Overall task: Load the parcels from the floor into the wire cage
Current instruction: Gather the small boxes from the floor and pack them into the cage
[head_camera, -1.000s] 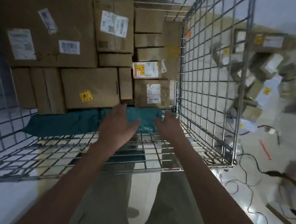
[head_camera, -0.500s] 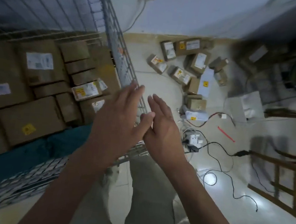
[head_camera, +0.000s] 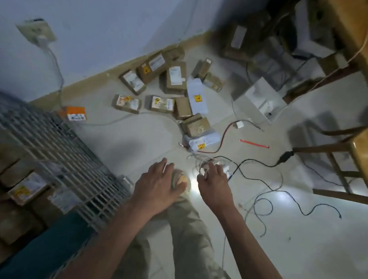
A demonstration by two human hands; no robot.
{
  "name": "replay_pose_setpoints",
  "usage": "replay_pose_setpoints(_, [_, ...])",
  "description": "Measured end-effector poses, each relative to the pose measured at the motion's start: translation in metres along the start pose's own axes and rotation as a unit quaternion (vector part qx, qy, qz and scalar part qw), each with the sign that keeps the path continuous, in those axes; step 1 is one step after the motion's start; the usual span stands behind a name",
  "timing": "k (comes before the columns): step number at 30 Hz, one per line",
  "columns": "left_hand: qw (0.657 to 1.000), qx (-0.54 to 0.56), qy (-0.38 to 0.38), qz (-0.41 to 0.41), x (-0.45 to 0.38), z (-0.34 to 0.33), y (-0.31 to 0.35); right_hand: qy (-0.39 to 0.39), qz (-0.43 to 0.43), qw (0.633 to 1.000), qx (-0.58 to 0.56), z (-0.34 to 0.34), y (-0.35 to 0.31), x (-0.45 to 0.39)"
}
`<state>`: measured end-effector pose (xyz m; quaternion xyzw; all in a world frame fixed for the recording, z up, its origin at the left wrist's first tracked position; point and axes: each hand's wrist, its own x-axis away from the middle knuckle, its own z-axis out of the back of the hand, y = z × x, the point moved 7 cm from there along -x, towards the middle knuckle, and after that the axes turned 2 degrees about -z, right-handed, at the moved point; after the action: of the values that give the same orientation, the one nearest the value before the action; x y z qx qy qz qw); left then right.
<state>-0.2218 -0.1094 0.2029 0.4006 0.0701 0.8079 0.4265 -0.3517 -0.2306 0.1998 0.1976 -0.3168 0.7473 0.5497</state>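
Tiled floor [head_camera: 135,140] w/ parcels [head_camera: 176,80], wire cage [head_camera: 53,152] left, 2 hands [head_camera: 155,187] empty

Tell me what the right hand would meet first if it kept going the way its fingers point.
Probably the white plug block and tangled cables on the floor just beyond the right hand, before the white mailer parcel. Depth is unclear: the hand may be well above the floor.

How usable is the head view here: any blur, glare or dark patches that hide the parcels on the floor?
Head view: dim overall; the wire cage at left is streaked with motion blur, and the top right corner is dark and smeared. Two glare spots on the floor, one between the left hand and right hand. The floor parcels stay fairly readable; wide-angle bending at the edges.
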Motion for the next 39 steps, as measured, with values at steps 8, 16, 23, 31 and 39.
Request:
replay_pose_setpoints(8, [0.986,0.021,-0.143,0.082,-0.176,-0.075,0.012,-0.103,-0.120,0.982,-0.104,-0.021,0.096,-0.158])
replay_pose_setpoints(16, [0.969,0.087,-0.167,0.163,-0.353,-0.097,-0.030,-0.219,-0.307,0.782,-0.496,-0.067,0.102,-0.299])
replay_pose_setpoints(23, [0.971,0.117,-0.160,0.133,-0.515,-0.131,-0.067,-0.160,-0.306,0.780,-0.522,-0.134,0.096,-0.464])
replay_pose_setpoints(31, [0.943,0.258,-0.119,0.173,-0.621,-0.192,-0.107,-0.020,-0.334,0.787,-0.519,-0.190,0.094,-0.575])
replay_pose_setpoints(39, [0.885,0.380,-0.049,0.266,-0.610,-0.194,-0.131,-0.054,-0.255,0.810,-0.525,-0.184,0.099,-0.576])
